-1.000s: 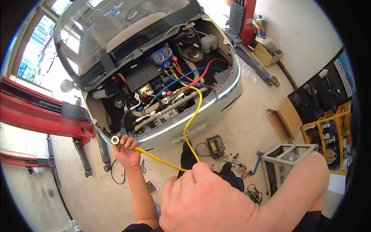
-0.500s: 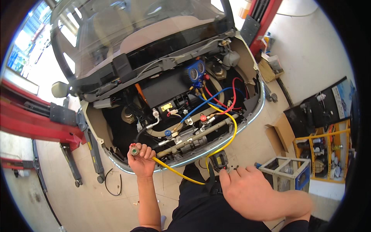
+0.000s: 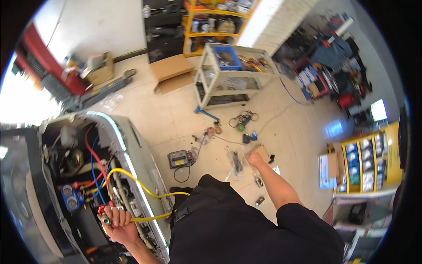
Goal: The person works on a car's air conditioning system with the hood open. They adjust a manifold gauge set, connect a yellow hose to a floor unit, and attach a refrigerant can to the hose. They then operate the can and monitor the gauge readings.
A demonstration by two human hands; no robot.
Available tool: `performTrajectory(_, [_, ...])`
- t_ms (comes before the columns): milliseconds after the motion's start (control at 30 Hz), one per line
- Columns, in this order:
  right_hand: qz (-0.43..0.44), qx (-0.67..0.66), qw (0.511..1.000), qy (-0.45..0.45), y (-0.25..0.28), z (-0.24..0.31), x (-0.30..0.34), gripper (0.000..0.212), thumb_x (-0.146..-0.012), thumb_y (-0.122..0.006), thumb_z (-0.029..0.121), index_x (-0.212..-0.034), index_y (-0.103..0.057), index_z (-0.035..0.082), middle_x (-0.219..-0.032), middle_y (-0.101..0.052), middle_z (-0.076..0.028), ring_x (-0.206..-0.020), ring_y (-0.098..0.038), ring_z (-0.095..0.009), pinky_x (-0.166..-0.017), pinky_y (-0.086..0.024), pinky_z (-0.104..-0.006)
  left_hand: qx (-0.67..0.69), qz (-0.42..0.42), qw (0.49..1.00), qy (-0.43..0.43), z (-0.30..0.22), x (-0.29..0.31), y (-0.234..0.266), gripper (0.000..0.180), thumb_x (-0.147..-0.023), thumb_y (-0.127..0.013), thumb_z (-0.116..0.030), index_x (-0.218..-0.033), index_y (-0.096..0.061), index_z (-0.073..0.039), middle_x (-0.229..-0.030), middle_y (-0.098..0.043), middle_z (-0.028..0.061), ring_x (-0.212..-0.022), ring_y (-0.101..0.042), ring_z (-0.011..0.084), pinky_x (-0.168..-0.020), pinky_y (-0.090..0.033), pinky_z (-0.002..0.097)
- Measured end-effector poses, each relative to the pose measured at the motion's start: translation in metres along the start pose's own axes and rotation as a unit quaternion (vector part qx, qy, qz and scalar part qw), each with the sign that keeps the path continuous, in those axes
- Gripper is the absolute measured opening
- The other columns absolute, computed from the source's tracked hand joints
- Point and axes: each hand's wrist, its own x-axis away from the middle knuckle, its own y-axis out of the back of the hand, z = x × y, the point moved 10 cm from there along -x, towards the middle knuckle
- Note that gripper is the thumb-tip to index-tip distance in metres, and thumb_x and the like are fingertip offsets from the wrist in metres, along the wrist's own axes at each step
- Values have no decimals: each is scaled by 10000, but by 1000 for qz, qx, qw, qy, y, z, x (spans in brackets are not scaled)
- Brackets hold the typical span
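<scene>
My left hand [image 3: 119,223] is wrapped round the end of a yellow hose [image 3: 149,218], and a metal valve fitting with a red part shows at its fingers. It is above the open front of a car [image 3: 151,187]. A blue gauge manifold [image 3: 71,198] with two dials lies in that bay, with red, blue and yellow hoses running from it. My right arm is stretched out over the floor, and my right hand [image 3: 254,159] is curled closed. Whatever its fingers may hold is hidden. A brown cardboard piece [image 3: 263,152] and a clear plastic bag [image 3: 236,162] appear beside it.
A grey tool cart [image 3: 211,81] with a blue tray stands ahead, next to an open cardboard box [image 3: 172,72]. A black device [image 3: 180,159] with cables and several small parts lie on the floor. Yellow shelves [image 3: 367,163] stand at the right, a red lift post [image 3: 52,66] at the left.
My view has swung right, so the car now sits at the left and the cart and floor fill the middle. My right arm has reached forward; my left hand still holds the hose.
</scene>
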Motion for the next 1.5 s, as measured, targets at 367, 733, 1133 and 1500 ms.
performTrajectory(367, [250, -145, 950, -119, -241, -155, 174, 328, -757, -575, 223, -823, -722, -63, -864, -707, -261, -863, -708, -383, -820, -572, -422, -191, 32, 965, 179, 215, -47, -89, 368, -1083, -396, -382, -914, -492, -69, -678, -354, -24, -545, -258, 66, -510, -239, 239])
performTrajectory(733, [81, -305, 913, -258, -196, -179, 219, 326, -772, -588, 257, -946, -754, 37, -1037, -712, -203, -992, -673, -370, -905, -541, -428, -243, -11, 902, 357, 375, -112, -83, 403, -1067, -434, -426, -889, -509, -72, -701, -306, -32, -581, -239, 74, -513, -223, 243])
performTrajectory(1133, [280, -278, 871, -292, -344, -312, 101, 395, -784, -580, 169, -1110, -692, -26, -1187, -669, -252, -1086, -660, -401, -928, -542, -471, -375, -90, 848, 364, 567, -96, 18, 376, -1045, -456, -463, -1010, -553, -101, -678, -325, -38, -567, -294, 68, -490, -256, 229])
performTrajectory(1500, [161, -208, 848, -460, -564, -601, -163, 446, -855, -543, 19, -1298, -488, 34, -1192, -626, -192, -1094, -634, -376, -893, -543, -469, -418, -254, 621, 612, 866, -24, 281, 301, -974, -610, -378, -790, -471, -184, -684, -366, -45, -593, -346, 103, -537, -313, 270])
